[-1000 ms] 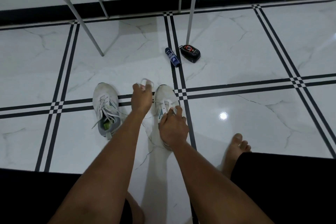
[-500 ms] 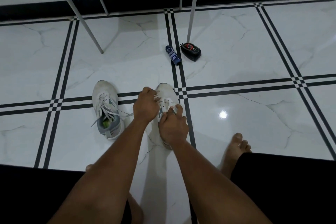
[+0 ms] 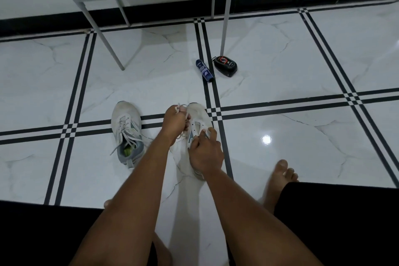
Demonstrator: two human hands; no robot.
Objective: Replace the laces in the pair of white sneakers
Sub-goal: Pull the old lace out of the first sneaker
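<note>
On the tiled floor (image 3: 280, 67), two hands work a white sneaker (image 3: 199, 117).
Left hand (image 3: 176, 122) pinches its lace (image 3: 178, 107) above the toe; right hand (image 3: 205, 152) grips the eyelet edge. Left of it sits the laced sneaker (image 3: 127, 131).

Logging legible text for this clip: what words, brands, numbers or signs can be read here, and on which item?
No text can be read.
Dark blue tube on the floor: white print and a logo, too small and blurred to read.
Black device with red ring: faint markings, unreadable.
Laced sneaker and the sneaker being worked on: no legible brand or lettering.
</note>
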